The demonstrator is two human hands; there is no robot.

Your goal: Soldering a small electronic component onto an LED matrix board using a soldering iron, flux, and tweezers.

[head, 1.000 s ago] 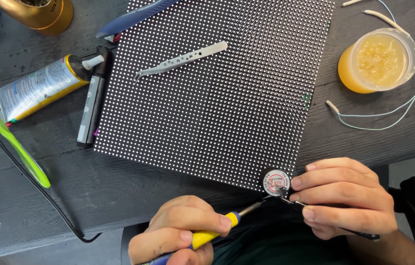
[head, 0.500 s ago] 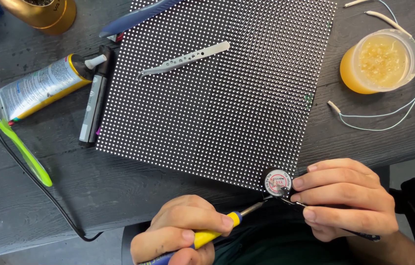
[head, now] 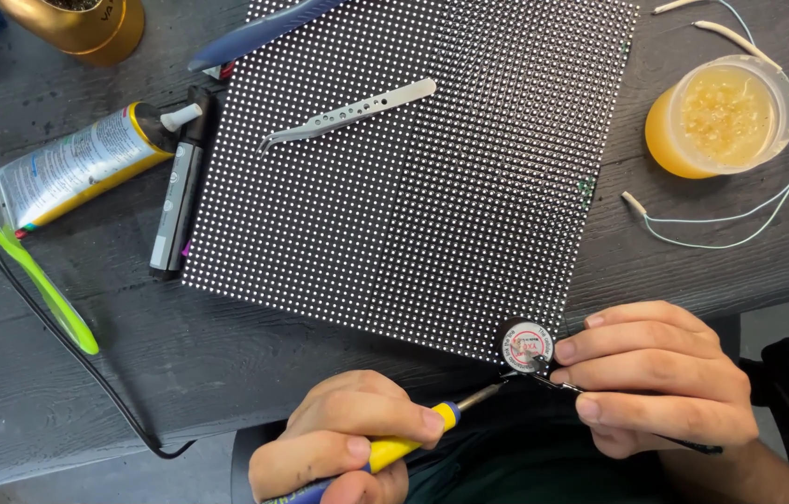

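My left hand [head: 343,439] grips a yellow and blue soldering iron [head: 404,443] whose metal tip points right, toward a small round black component with a white and red label [head: 525,345]. My right hand [head: 660,378] holds that component by its thin leads, with a dark wire running out to the right. The component hovers at the near right corner of a large black panel covered in a grid of white dots [head: 413,177]. The iron's tip sits just below the component, touching or nearly touching its leads.
Metal tweezers [head: 348,117] lie on the panel. A black pen-like tool [head: 180,201], a white and yellow tube [head: 77,168], a green-handled tool [head: 44,289] and a black cable [head: 58,345] lie left. A gold pot [head: 86,23] stands far left, an amber jar [head: 721,117] with thin white wires right.
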